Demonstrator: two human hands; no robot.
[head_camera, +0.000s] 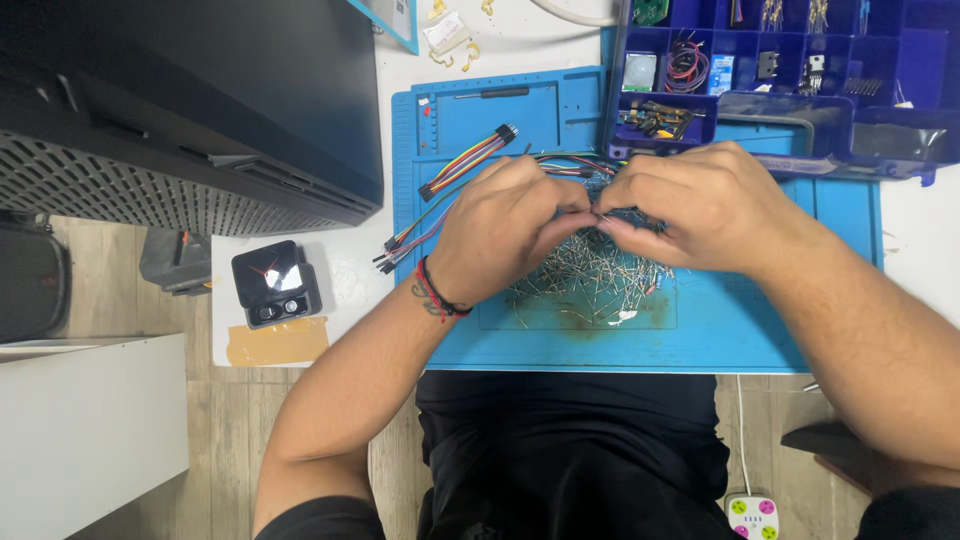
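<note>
We've got both hands over the blue silicone work mat (700, 330), right above its middle. Our left hand (505, 235) and right hand (700, 205) meet fingertip to fingertip, both curled nearly closed, pinching what looks like one thin metal-legged component (600, 213), though it's too small to be sure. Directly under the hands sits a loose pile of thin wire-legged parts (590, 280) on the mat. A rainbow ribbon of jumper wires (465, 162) lies on the mat's upper left. The dark blue plastic compartment box (790, 70) overlaps the mat's top right corner.
</note>
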